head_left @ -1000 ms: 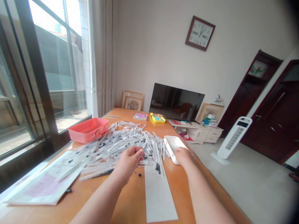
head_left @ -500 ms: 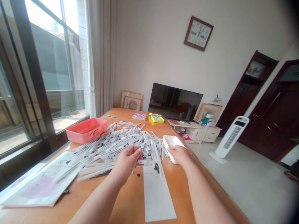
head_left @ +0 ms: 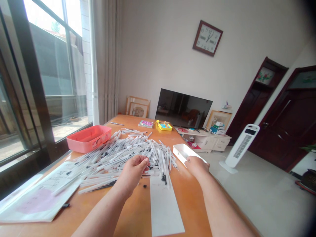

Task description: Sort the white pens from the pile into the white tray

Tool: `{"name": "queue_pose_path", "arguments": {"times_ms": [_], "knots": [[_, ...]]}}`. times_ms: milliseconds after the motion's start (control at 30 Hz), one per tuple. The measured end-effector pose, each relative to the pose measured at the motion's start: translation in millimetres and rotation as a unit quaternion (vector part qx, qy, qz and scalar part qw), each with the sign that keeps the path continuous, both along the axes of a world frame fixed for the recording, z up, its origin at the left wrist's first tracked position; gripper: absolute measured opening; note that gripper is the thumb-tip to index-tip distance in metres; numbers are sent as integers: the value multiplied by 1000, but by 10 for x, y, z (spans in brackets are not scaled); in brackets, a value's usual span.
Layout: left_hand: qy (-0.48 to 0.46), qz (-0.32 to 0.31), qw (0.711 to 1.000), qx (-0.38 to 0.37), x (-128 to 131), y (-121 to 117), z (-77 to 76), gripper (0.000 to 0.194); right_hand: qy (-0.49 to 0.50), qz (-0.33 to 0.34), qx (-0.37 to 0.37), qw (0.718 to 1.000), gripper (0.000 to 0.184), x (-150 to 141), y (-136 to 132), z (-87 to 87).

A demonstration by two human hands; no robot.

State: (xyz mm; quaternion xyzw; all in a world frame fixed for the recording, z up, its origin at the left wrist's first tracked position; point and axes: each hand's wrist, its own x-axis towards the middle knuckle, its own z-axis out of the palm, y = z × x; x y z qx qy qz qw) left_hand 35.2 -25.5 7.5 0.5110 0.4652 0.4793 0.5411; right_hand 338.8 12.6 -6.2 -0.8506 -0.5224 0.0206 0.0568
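Note:
My left hand (head_left: 137, 167) is closed in a pinch over the near side of a heap of clear pen barrels (head_left: 116, 154). Something dark shows by its fingertips, too small to make out. With its fingers at the near end of a white plastic tray (head_left: 178, 152), my right hand (head_left: 197, 165) grips the tray, which stands near the table's right edge. A strip of white card (head_left: 164, 207) lies between my forearms, several black pen caps (head_left: 164, 178) on its far end. Left of it, a small black piece (head_left: 144, 186) rests on the wood.
A red plastic box (head_left: 86, 146) stands left of the heap. Printed paper (head_left: 37, 200) lies at the front left, partly under pen barrels. A yellow box (head_left: 164, 126) and a small booklet (head_left: 145, 123) sit at the table's far end. A white tower fan (head_left: 240, 148) stands right.
The white tray has turned, and my right hand has moved to its near right end. My left hand keeps its pinch in almost the same place. The view has shifted slightly.

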Motion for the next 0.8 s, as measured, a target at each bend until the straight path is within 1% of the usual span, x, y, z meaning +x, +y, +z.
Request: {"name": "queue_pose_path", "arguments": {"times_ms": [133,300,400,500,567,733,800], "knots": [[-5,0,1000,2,4,-7,18,45,-11,-12,-2,1000,22,135,-26,-8],[-7,1,1000,0,4,-8,23,45,-15,-52,15,998,31,357,-145,-41],[-6,-1,1000,-1,11,-10,17,44,-19,-88,39,995,34,477,-243,-28],[-1,-5,1000,-2,29,-15,12,43,-18,-104,80,991,44,476,-282,-3],[4,-9,1000,5,41,-16,9,42,-1,-82,97,992,46,375,-251,-10],[11,-10,1000,13,41,-16,10,42,68,40,90,993,42,-27,-83,-118],[12,-4,1000,10,29,-17,18,43,79,50,81,992,47,-99,-41,-142]]}}
